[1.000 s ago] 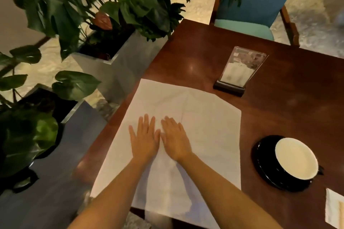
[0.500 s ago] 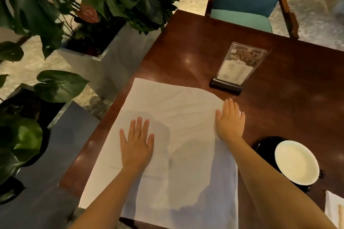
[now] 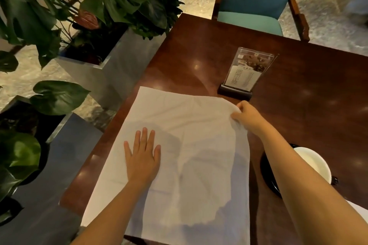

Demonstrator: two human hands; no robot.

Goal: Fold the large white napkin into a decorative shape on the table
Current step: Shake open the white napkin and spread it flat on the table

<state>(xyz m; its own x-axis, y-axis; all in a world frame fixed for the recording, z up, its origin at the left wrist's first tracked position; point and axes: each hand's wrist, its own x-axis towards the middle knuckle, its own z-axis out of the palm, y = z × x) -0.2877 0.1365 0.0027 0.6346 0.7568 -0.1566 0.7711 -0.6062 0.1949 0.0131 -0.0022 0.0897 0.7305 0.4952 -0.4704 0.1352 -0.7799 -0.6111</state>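
Observation:
The large white napkin (image 3: 191,145) lies spread on the dark wooden table (image 3: 209,49), its near edge hanging over the table's front. My left hand (image 3: 142,157) rests flat on the napkin's left half, fingers apart, palm down. My right hand (image 3: 246,114) is at the napkin's far right corner, fingers pinched on the cloth, and that corner is raised a little off the table.
A clear menu stand (image 3: 246,73) on a dark base sits just beyond the lifted corner. A white cup on a black saucer (image 3: 316,167) is at the right, partly behind my right forearm. Metal planters (image 3: 111,73) with big leaves line the left; a teal chair (image 3: 253,6) stands across.
My hands went from side by side in the middle to apart. The right hand slid to the far right corner, lay flat there, and now pinches and lifts it. The left hand stays pressed flat.

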